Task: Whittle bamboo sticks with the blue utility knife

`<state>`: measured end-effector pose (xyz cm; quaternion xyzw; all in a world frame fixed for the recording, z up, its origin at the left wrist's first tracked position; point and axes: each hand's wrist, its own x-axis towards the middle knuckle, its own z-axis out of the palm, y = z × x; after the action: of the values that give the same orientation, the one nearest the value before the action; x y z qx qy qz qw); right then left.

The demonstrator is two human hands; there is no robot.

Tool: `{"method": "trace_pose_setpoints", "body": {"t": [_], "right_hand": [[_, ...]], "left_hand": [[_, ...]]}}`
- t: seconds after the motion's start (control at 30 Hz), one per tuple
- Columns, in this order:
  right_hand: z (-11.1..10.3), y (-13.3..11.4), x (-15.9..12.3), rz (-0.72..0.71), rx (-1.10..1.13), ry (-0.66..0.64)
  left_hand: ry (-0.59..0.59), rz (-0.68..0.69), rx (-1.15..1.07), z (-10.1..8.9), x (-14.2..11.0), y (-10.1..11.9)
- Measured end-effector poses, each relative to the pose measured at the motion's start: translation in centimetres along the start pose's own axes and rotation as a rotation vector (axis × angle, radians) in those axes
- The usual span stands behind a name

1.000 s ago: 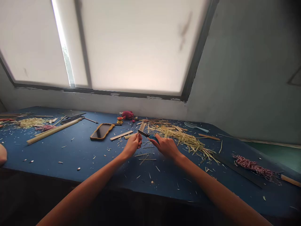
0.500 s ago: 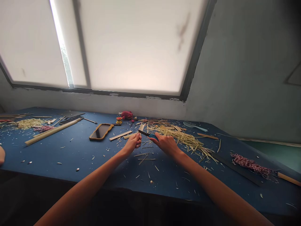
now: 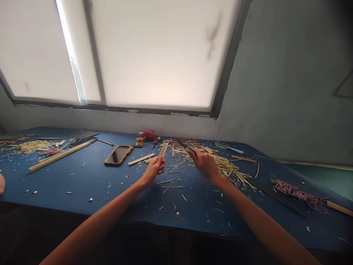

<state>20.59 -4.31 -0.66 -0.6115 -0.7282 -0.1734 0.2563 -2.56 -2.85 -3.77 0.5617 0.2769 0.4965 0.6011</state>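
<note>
My left hand (image 3: 154,169) is closed round the lower end of a flat pale bamboo strip (image 3: 164,148), which points up and away from me. My right hand (image 3: 205,163) grips the blue handle of a knife (image 3: 188,149). Its dark blade angles up to the left, apart from the strip and blurred against the litter behind. Beyond and beside my right hand lies a heap of thin bamboo shavings (image 3: 227,167). Two short bamboo pieces (image 3: 141,159) rest on the blue table just left of the strip.
A phone in a wavy yellow case (image 3: 118,155) lies left of my hands. Farther left are a long bamboo pole (image 3: 62,156) and a pile of shavings (image 3: 34,146). A hairbrush (image 3: 228,148) and bundled red-white cord (image 3: 298,193) lie right. Part of another person's arm (image 3: 2,183) shows at the left edge.
My right hand has drawn the knife away from the bamboo strip, up and to the right. The strip is now uncovered, and my left hand has shifted only slightly.
</note>
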Motion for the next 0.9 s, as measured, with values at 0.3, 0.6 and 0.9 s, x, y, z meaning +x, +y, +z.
{"method": "trace_pose_setpoints", "body": {"t": [0.3, 0.6, 0.9], "right_hand": [[1.1, -4.1, -2.0, -0.311, -0.059, -0.013], [0.0, 2.0, 1.3, 0.194, -0.141, -0.068], [-1.0, 2.7, 0.6, 0.156, -0.045, 0.03]], "left_hand": [[-0.054, -0.107, -0.177, 0.3, -0.3, 1.1], [-0.203, -0.147, -0.082, 0.7, -1.3, 1.1], [-0.037, 0.012, 0.065, -0.1, -0.2, -0.8]]}}
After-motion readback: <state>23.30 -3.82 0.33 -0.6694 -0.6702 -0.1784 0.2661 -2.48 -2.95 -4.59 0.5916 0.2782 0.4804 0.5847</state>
